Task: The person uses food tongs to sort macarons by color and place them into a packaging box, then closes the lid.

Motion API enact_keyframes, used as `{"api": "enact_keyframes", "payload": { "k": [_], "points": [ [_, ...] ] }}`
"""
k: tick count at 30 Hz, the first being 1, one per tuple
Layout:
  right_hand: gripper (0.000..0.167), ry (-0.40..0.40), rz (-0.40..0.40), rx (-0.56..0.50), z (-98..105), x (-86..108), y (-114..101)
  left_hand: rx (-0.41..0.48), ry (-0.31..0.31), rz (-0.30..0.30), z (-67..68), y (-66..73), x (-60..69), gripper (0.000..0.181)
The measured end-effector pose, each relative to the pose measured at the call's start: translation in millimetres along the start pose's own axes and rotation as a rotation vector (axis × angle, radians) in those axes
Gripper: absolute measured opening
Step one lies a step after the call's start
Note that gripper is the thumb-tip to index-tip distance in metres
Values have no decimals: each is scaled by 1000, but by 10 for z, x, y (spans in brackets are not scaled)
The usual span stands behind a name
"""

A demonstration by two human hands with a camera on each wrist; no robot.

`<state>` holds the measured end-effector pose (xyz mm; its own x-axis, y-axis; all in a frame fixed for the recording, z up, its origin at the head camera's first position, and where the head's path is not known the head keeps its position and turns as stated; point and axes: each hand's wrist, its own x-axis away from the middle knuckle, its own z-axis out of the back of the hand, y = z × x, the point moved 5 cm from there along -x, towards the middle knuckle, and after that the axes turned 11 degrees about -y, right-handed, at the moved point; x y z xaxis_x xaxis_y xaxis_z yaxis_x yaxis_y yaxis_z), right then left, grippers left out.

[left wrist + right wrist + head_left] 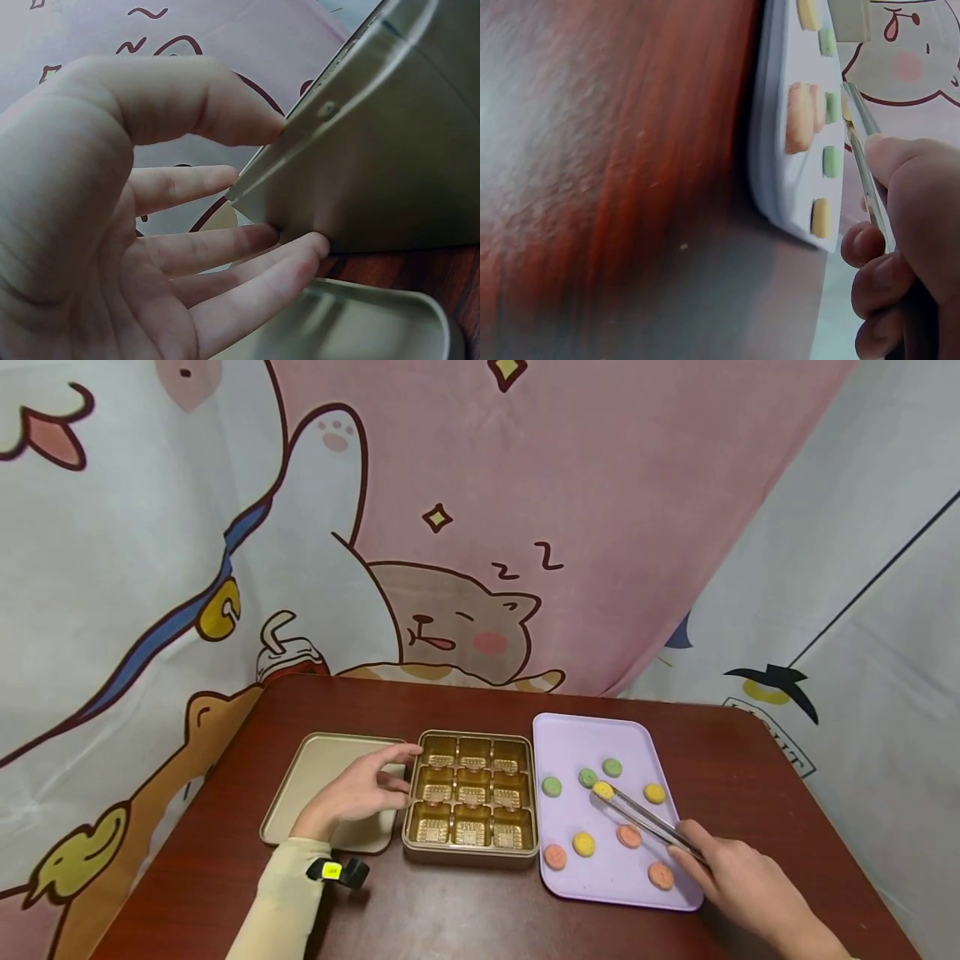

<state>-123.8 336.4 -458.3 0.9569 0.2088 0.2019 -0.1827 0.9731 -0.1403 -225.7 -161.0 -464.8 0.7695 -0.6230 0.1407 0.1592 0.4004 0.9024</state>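
Observation:
My right hand (738, 872) grips metal tongs (652, 822), also visible in the right wrist view. Between the tong tips is a yellow round cookie (602, 790), over the lilac tray (581, 735) beside a green cookie (587, 778). My left hand (360, 789) touches the left side of a square tin (472, 859), its thumb and fingers spread and only slightly bent. Fingertips meet the tin's wall in the left wrist view. A gold insert (472, 804) with several bare compartments fills the tin.
Several green, yellow and pink cookies lie spread on the tray, among them a pink cookie (661, 875) near its front right corner. A flat tin lid (322, 756) lies left of the tin, under my left hand. A patterned cloth (637, 510) hangs behind the brown table (420, 910).

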Motion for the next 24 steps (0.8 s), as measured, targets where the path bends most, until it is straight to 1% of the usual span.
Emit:
{"api": "enact_keyframes", "payload": {
  "k": [4, 7, 10, 15, 21, 23, 24],
  "points": [
    [35, 72, 21, -6, 76, -4, -55, -5, 3, -1, 5, 2, 1, 78],
    [35, 104, 24, -4, 132, -4, -114, -7, 1, -3, 2, 0, 1, 78],
    [33, 107, 19, -10, 171, -8, -183, -12, 2, -4, 0, -1, 0, 78],
    [35, 119, 23, -21, 207, -33, -286, -18, -1, -11, -6, -9, 2, 78],
    [38, 201, 70, 7, 275, -65, -410, -14, 2, -18, -20, -18, 3, 77],
    [36, 220, 83, 13, 305, -83, -453, -15, 4, -27, -12, 2, -1, 77],
    [33, 216, 85, 15, 316, -94, -475, -20, 8, -27, -4, 14, -3, 77]
  ]
}}
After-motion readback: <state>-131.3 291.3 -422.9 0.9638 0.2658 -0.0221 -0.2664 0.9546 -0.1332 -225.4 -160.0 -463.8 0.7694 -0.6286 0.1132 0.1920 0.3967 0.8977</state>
